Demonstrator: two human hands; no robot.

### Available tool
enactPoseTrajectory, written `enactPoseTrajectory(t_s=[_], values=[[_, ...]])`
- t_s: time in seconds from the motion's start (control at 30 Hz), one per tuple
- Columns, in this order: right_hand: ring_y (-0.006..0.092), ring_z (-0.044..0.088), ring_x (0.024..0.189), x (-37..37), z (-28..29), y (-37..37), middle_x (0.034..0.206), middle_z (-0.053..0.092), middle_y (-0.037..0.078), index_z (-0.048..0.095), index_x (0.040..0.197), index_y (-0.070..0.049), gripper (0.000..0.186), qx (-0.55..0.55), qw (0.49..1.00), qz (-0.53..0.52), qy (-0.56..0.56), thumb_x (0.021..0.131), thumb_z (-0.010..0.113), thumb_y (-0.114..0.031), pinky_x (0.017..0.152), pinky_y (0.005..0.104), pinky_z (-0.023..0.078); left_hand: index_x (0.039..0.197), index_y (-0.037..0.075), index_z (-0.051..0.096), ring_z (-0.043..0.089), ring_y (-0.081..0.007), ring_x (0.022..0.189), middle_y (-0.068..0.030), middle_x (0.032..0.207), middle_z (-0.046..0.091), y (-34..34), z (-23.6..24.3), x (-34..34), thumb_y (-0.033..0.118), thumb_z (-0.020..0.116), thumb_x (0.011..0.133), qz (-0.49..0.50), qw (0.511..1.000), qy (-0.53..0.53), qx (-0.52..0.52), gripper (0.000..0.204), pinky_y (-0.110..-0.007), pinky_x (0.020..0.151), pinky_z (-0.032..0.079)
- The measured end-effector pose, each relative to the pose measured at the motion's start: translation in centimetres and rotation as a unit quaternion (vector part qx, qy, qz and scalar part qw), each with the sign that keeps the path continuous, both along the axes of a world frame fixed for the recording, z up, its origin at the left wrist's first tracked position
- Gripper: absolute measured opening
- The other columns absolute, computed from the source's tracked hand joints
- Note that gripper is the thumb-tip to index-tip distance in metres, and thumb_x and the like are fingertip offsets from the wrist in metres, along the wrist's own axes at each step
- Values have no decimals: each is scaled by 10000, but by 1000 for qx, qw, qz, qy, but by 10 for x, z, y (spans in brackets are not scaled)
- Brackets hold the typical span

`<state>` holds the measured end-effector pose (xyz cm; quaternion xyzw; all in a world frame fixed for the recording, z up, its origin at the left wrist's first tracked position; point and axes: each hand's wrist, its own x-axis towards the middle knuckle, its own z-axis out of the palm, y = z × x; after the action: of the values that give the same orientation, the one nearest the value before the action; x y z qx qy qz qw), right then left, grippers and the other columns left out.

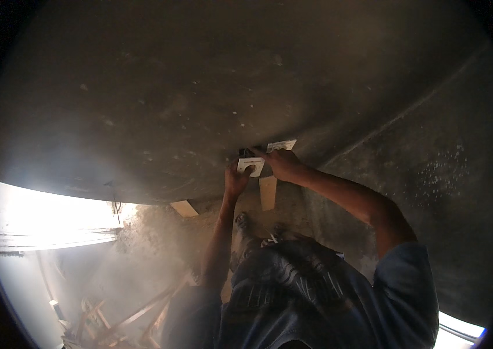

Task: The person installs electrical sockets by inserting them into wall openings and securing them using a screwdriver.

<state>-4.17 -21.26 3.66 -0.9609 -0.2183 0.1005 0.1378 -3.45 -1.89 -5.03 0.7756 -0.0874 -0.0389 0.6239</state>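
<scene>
My left hand [235, 179] grips a white square wall plate [254, 163], its thumb lying across the plate's front. The plate stands off the dark wall, tilted toward me. Just behind it shows a small dark opening or box [243, 153] in the wall. My right hand [284, 164] reaches in beside the plate from the right, its fingers bent toward that dark spot; what they pinch is too small and dark to make out. A second white plate [282, 145] sits on the wall just beyond my right hand.
The dark wall [200, 75] fills the far side and meets another wall [409, 174] in a corner at right. Two pale boards [267, 193] [184, 209] stand low by the wall. Thin wires [116, 205] hang near a bright opening [49, 215]; wooden pieces [142, 311] lie lower left.
</scene>
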Motion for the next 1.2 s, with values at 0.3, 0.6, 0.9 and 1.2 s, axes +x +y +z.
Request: enactPoseTrajectory(t_s=[0.3,0.6,0.9,1.2], values=[[348,661,825,5,1,5,912,652,229,310,1520,-222,884,37,998,-16,44,729,576,69,729,447,524,1038,-40,654,655,-176,806,-122,902,720,-16,8,-11,84,669,840,69,996,30,-54,234,-343,737,512],[277,616,647,4,38,8,760,629,183,333,1507,-135,794,80,990,6,120,766,548,55,635,426,487,1057,-47,638,631,-155,814,-112,912,704,-26,23,-13,82,671,834,85,985,-7,-150,259,-314,741,496],[188,647,782,-40,-48,-4,894,648,107,544,1206,-45,307,339,920,-166,-109,909,616,-77,688,341,522,1060,-20,635,630,-159,869,-94,950,694,-42,2,-12,77,663,875,131,976,-35,-169,211,-312,773,498],[226,644,901,-37,-92,46,1022,635,109,573,1128,-38,280,491,804,-325,-84,884,679,-123,749,384,524,1137,-26,625,654,-176,939,-138,995,693,-16,19,-37,112,687,873,150,987,-61,-10,304,-321,791,514]])
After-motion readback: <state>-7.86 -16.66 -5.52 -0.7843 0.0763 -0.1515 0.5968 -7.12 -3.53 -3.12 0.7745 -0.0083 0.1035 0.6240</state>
